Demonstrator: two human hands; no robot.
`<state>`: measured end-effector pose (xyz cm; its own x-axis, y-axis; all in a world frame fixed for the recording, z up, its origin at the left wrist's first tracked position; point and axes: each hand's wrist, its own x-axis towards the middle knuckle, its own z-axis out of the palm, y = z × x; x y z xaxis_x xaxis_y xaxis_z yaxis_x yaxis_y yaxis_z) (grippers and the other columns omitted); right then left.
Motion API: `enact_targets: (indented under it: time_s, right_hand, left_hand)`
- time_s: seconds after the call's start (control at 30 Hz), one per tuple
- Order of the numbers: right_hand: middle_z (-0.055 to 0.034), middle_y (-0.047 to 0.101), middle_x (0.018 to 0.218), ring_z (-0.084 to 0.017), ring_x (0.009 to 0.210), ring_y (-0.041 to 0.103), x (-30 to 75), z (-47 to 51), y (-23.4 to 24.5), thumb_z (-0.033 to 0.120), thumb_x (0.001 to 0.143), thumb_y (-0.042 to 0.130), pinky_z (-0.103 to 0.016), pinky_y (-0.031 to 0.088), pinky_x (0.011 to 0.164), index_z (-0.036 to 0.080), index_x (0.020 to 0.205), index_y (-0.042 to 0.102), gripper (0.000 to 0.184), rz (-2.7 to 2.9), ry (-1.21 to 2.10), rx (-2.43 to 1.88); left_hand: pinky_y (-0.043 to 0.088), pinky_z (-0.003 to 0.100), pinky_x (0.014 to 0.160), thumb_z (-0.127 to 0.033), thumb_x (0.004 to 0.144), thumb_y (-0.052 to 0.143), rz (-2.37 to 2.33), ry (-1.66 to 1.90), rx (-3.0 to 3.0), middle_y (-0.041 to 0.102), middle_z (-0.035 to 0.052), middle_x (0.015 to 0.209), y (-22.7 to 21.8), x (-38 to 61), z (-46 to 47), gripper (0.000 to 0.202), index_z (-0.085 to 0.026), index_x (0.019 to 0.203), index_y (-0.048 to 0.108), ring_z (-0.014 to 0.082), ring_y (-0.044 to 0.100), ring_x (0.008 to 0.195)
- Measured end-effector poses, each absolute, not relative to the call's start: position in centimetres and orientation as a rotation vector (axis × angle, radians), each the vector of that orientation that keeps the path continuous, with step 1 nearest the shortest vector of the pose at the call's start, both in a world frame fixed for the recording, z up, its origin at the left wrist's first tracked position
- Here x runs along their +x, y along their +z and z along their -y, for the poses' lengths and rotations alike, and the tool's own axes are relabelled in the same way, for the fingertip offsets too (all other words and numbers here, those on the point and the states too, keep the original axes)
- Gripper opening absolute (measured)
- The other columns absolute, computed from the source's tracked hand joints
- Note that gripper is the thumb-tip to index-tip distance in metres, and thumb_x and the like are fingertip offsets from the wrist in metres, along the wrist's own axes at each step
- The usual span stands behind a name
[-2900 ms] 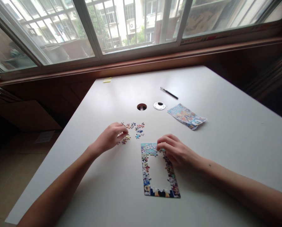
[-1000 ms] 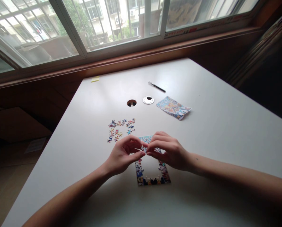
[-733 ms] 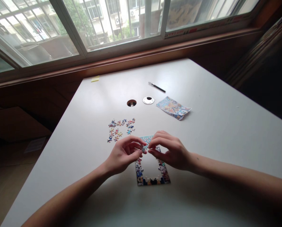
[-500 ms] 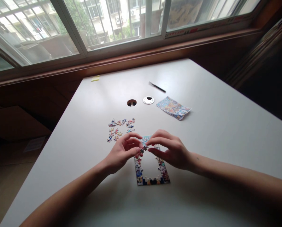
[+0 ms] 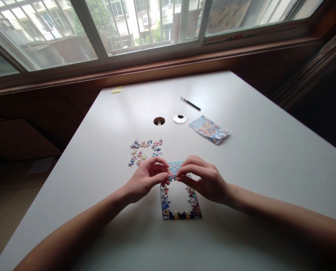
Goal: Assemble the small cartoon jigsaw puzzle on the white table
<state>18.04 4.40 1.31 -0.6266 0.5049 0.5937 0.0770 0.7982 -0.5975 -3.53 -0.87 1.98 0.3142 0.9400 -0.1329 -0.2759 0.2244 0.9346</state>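
Note:
A jigsaw puzzle (image 5: pixel 195 207) lies in front of me, its border assembled around a bare white middle. Above its upper part, a small puzzle piece (image 5: pixel 173 178) is pinched by my left hand (image 5: pixel 145 178), thumb and fingers closed at its left side. My right hand (image 5: pixel 206 175) grips the same piece from the right between thumb and index finger. The fingertips hide part of the piece and of the puzzle's sides. Several loose puzzle pieces (image 5: pixel 141 155) lie spread on the table beyond my left hand.
On the white table (image 5: pixel 255 165) lie a printed picture sheet (image 5: pixel 209 129), a black pen (image 5: pixel 191 103) and a round cable-hole cover (image 5: pixel 179 119). Beside the cover is an open cable hole (image 5: pixel 159 121). Yellow tape (image 5: pixel 116 90) marks the far left edge, below the window (image 5: pixel 151 26).
My right thumb and index finger have closed onto the puzzle piece. The piece has shifted slightly right, and the two hands are closer together. The view has tilted a little.

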Motion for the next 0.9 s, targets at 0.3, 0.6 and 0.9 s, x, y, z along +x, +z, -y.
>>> enact_targets:
  time_s: [0.3, 0.6, 0.9]
  right_hand:
    - [-0.0052, 0.065, 0.081, -0.017, 0.076, 0.059, 18.0, -4.4, 1.1, 0.015, 0.087, 0.064, -0.033, 0.05, 0.07, 0.02, 0.093, 0.067, 0.008, 2.185, 0.653, -0.438]
    - [-0.0043, 0.063, 0.077, -0.016, 0.071, 0.057, 18.9, -6.4, 1.5, 0.016, 0.084, 0.066, -0.031, 0.049, 0.067, 0.018, 0.086, 0.068, 0.004, 2.201, 0.675, -0.548]
    - [-0.0007, 0.058, 0.065, -0.015, 0.068, 0.053, 20.5, -8.6, -0.2, 0.015, 0.077, 0.068, -0.028, 0.045, 0.064, 0.017, 0.072, 0.066, 0.006, 2.334, 0.883, -0.634]
  left_hand:
    - [0.05, 0.024, 0.064, -0.021, 0.083, 0.072, -0.864, 0.989, 1.022, 0.066, 0.0046, 0.083, 2.0, -3.7, 0.8, 0.019, -0.015, 0.096, 0.059, 0.0123, 0.064, 0.07]
    - [0.053, 0.031, 0.074, -0.022, 0.088, 0.062, -1.147, 1.051, 1.53, 0.066, 0.0074, 0.09, 1.9, -4.2, 0.9, 0.011, -0.016, 0.097, 0.064, 0.0172, 0.063, 0.081]
    - [0.044, 0.045, 0.102, -0.018, 0.08, 0.062, -1.102, 0.858, 2.513, 0.064, 0.0097, 0.119, -0.4, -4.7, 0.9, 0.032, -0.021, 0.112, 0.065, 0.0269, 0.053, 0.114]
